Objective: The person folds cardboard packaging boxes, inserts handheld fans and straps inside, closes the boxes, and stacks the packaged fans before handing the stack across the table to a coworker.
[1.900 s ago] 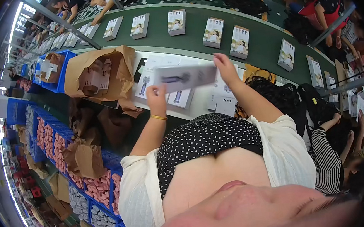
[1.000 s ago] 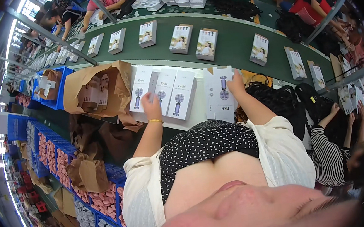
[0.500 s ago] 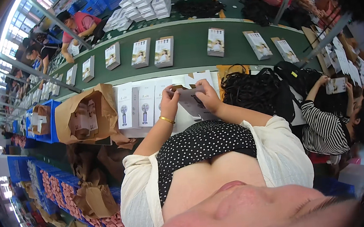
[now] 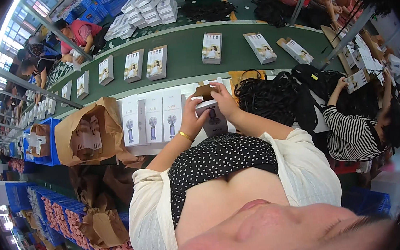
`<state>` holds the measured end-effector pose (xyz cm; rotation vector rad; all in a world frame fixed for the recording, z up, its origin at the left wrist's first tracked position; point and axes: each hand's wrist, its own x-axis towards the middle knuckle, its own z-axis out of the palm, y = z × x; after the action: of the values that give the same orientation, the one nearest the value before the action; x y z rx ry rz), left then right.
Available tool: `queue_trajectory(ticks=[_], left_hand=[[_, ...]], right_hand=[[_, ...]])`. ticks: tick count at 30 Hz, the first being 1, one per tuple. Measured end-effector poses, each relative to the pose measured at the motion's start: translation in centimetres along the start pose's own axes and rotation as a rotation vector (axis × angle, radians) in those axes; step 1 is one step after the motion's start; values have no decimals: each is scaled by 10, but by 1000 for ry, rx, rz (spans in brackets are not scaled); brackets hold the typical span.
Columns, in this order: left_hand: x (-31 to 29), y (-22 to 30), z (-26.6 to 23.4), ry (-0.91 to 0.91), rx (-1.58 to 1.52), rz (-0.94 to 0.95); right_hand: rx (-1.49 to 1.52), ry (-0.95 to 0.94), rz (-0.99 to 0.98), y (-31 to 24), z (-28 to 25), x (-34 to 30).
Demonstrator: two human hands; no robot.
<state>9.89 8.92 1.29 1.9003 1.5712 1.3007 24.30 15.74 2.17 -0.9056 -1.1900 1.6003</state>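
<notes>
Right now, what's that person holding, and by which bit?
A white box, near its open end: the left grip on its left side, the right grip on its right.

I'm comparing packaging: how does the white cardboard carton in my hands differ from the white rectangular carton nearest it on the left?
The held carton gapes at its far end, showing brown inside; the left carton looks closed. The held carton's print is upside down to you; the left carton's is upright. Both are white with a fan picture.
</notes>
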Motion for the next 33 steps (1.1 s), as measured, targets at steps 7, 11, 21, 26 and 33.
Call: queue_trajectory(ticks=[7, 11, 21, 26, 33], left_hand=[[-11, -1, -12, -37, -47, 46], [-17, 8, -15, -14, -119, 5], [-18, 12, -21, 11, -163, -45], [-26, 15, -27, 80, -83, -39], [-52, -2, -60, 480, 127, -527]], right_hand=[[43, -417, 444, -20, -24, 14], [-97, -625, 393, -51, -16, 11], [-425, -721, 350, -52, -8, 21], [-399, -689, 300, -44, 7, 16], [-69, -270, 36, -21, 6, 49]])
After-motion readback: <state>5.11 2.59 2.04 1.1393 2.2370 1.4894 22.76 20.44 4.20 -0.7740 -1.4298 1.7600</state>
